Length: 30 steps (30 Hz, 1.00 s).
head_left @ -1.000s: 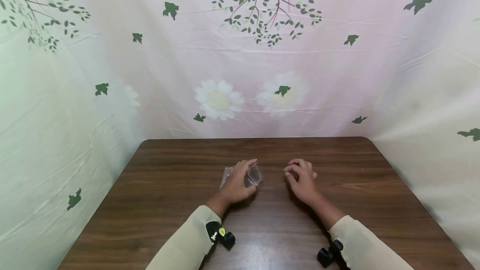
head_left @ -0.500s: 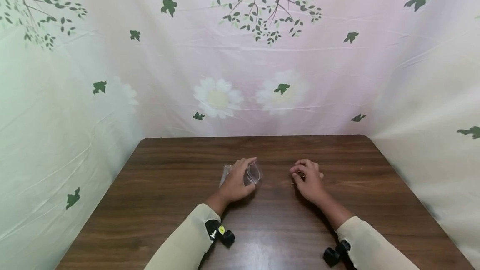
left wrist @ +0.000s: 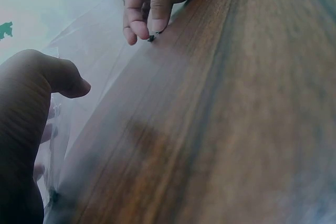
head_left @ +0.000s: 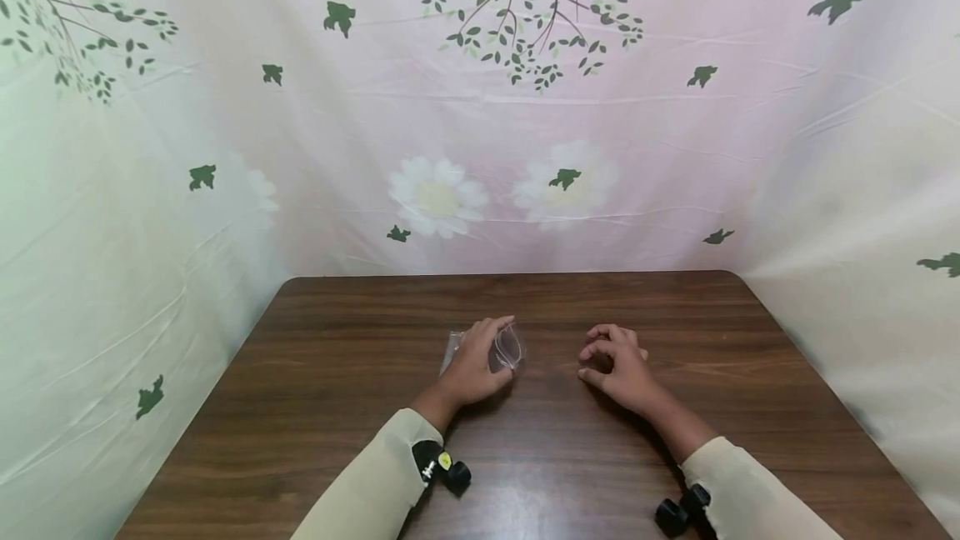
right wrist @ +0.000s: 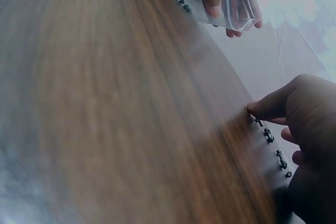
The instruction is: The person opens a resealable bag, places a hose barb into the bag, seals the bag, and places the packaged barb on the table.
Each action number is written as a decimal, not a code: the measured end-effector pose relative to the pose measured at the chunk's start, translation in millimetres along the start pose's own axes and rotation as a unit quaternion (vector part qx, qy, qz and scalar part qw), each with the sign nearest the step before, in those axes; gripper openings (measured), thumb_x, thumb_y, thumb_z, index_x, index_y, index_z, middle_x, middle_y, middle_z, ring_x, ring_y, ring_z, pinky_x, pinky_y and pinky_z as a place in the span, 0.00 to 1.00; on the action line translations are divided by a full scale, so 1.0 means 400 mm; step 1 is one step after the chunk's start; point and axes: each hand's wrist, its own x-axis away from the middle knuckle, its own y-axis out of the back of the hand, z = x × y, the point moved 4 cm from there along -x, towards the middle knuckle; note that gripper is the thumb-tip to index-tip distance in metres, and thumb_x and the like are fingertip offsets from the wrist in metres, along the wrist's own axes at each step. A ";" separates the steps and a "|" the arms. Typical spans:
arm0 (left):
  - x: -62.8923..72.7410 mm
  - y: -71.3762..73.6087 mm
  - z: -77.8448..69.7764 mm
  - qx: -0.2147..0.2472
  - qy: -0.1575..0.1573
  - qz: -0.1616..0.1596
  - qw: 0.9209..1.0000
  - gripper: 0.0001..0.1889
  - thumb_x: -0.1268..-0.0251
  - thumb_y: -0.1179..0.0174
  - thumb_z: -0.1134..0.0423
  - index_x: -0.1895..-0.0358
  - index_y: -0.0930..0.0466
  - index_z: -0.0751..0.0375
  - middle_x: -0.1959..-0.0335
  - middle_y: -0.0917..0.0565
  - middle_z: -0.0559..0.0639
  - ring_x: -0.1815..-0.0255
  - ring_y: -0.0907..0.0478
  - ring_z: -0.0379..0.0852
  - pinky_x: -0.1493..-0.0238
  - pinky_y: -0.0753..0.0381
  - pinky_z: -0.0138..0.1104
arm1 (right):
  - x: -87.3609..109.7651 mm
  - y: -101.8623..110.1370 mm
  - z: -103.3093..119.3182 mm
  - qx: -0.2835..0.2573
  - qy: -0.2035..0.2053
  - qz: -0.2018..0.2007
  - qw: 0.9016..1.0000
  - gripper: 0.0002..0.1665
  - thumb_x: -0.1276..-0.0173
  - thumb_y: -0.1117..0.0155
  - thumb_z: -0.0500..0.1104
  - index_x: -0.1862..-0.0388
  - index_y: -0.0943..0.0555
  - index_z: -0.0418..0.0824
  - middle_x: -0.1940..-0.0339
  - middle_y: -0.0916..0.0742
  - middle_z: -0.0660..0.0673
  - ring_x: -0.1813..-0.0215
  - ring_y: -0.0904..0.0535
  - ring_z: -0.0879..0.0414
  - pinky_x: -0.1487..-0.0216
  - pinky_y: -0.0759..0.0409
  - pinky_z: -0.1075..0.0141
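Observation:
My left hand point(head_left: 474, 369) grips a clear plastic bag point(head_left: 508, 348) near the middle of the table, thumb and fingers spread around it. The bag's mouth faces right and gapes, as the right wrist view shows of the bag point(right wrist: 239, 6). A couple of small dark pieces point(right wrist: 184, 5) show beside the left thumb; whether they are inside the bag, I cannot tell. My right hand point(head_left: 618, 365) is low over the wood, thumb and index finger apart. Close to its fingers lie several small dark screw-like pieces point(right wrist: 269, 136), too blurred to name surely.
The brown wooden table point(head_left: 337, 423) spreads on all sides of the hands. Behind it hangs a printed cloth point(head_left: 480, 132) with leaves, birds and flowers, and cloth also lines both sides. Each wrist carries a black camera mount.
My right hand has shifted slightly right, away from the bag, and its thumb and index finger have spread apart. My left hand and the bag have stayed in place.

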 end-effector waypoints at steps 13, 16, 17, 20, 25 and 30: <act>0.000 -0.003 0.000 0.004 0.007 0.007 1.000 0.45 0.44 0.28 0.65 0.19 0.32 0.63 0.34 0.17 0.57 0.36 0.22 0.54 0.30 0.26 0.58 | -0.001 -0.003 -0.007 0.041 -0.007 0.006 0.999 0.10 0.32 0.21 0.37 0.71 0.14 0.47 0.37 0.18 0.37 0.26 0.37 0.31 0.35 0.49 0.28; -0.002 -0.002 -0.002 -0.001 0.003 0.000 1.000 0.44 0.45 0.28 0.65 0.20 0.31 0.63 0.34 0.17 0.56 0.36 0.21 0.54 0.32 0.25 0.57 | -0.005 -0.005 -0.006 0.041 -0.002 -0.004 0.999 0.11 0.31 0.21 0.37 0.70 0.15 0.48 0.36 0.18 0.37 0.25 0.37 0.31 0.34 0.49 0.28; -0.002 -0.002 -0.003 -0.002 0.003 0.000 1.000 0.44 0.45 0.28 0.65 0.20 0.31 0.63 0.34 0.17 0.56 0.36 0.22 0.54 0.32 0.25 0.57 | -0.007 -0.006 -0.004 0.040 0.002 -0.010 0.999 0.11 0.31 0.22 0.37 0.70 0.15 0.48 0.36 0.19 0.37 0.26 0.37 0.31 0.34 0.49 0.28; -0.002 0.000 -0.004 0.000 0.004 0.003 1.000 0.45 0.44 0.28 0.65 0.19 0.32 0.63 0.34 0.17 0.57 0.36 0.22 0.55 0.32 0.25 0.57 | -0.012 -0.011 0.007 0.028 0.019 -0.032 0.999 0.11 0.32 0.22 0.37 0.70 0.15 0.48 0.36 0.18 0.36 0.26 0.37 0.31 0.36 0.48 0.29; -0.001 0.002 -0.003 0.006 0.010 0.010 1.000 0.45 0.44 0.28 0.65 0.19 0.32 0.62 0.33 0.17 0.58 0.36 0.22 0.55 0.31 0.26 0.58 | -0.023 -0.029 0.031 0.015 0.045 -0.078 0.996 0.08 0.33 0.21 0.35 0.67 0.13 0.45 0.38 0.17 0.35 0.28 0.35 0.31 0.37 0.47 0.31; 0.000 0.001 -0.001 0.009 0.019 0.014 1.000 0.44 0.44 0.28 0.65 0.19 0.32 0.60 0.32 0.18 0.58 0.35 0.22 0.56 0.30 0.27 0.58 | -0.037 -0.058 0.052 0.002 0.058 -0.098 0.993 0.05 0.34 0.21 0.35 0.65 0.12 0.42 0.38 0.17 0.35 0.28 0.33 0.33 0.37 0.47 0.36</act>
